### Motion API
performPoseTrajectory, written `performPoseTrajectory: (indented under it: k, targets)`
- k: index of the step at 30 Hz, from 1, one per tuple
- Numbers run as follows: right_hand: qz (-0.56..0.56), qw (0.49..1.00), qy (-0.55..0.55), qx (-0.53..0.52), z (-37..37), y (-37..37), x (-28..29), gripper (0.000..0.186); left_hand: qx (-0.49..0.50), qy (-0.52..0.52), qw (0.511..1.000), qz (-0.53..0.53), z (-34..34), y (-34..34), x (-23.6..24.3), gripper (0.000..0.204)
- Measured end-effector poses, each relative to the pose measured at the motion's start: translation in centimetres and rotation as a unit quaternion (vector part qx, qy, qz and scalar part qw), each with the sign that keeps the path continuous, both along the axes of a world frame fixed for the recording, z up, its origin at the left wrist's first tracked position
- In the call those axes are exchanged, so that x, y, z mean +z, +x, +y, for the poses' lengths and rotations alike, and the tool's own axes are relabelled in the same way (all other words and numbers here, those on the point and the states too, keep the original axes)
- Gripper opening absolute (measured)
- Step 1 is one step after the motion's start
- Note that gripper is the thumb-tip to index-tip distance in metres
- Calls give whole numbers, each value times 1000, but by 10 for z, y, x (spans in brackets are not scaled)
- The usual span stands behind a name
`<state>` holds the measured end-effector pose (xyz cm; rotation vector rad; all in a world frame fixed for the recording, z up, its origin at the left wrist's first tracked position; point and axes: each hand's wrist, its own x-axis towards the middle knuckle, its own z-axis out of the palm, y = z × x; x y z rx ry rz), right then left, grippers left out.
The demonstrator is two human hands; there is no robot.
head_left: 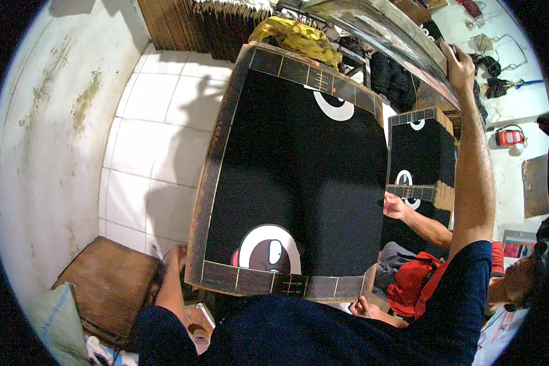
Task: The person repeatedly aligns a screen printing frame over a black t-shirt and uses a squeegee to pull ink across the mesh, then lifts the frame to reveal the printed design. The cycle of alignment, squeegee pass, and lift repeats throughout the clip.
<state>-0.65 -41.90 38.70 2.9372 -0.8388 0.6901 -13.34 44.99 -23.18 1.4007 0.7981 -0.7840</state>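
Observation:
In front of me a wide board (194, 244) carries a black sheet (268, 165) printed with white ring shapes. Dark strips with pale line marks run along its two short ends. My right arm stretches up to the far right, and my right hand (460, 66) is closed on the edge of a large tilted frame (402, 52) with a greyish, glossy surface. Low on the left, my left hand (175, 259) is beside the board's near-left corner; its fingers are in shadow and hard to make out.
At right a co-worker in red has one hand (395, 206) by the board's right edge, another (363, 307) at its near corner. Stacked boards (421, 149) stand beyond. A yellow plastic bag (293, 39) lies at the far end; a brown wooden panel (107, 283) is lower left.

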Motion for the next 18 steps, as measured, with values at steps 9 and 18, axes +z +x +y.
performPoseTrajectory:
  k: [9,18]
  targets:
    - [-48,998,-27,22,16,-5,-7,57,-374,381,721,-442,18,-135,-20,48]
    - [-90,988,-18,127,-13,3,18,48,-357,413,768,-336,-21,-160,19,39]
